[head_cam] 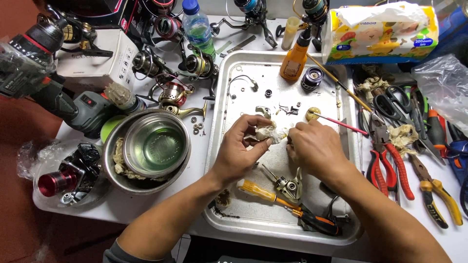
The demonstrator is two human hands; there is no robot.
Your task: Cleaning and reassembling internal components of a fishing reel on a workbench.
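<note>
My left hand (241, 146) and my right hand (314, 146) meet over a metal tray (229, 214). Between their fingertips they pinch a crumpled white tissue (270, 132); a small part may be wrapped inside it, but I cannot tell. On the tray below my hands lie a grey fishing reel body (288, 186), a yellow-handled screwdriver (258, 191) and an orange-and-black screwdriver (317, 224). Small screws and parts (290, 110) are scattered on the tray beyond my hands, beside a thin red brush (341, 122).
An orange bottle (294, 61) and a dark spool (312, 79) stand at the tray's far end. Left are nested metal bowls (153, 146), several spinning reels (173, 92), a water bottle (199, 29) and a drill (73, 104). Pliers (397, 165), scissors (397, 104) and a tissue pack (380, 34) lie right.
</note>
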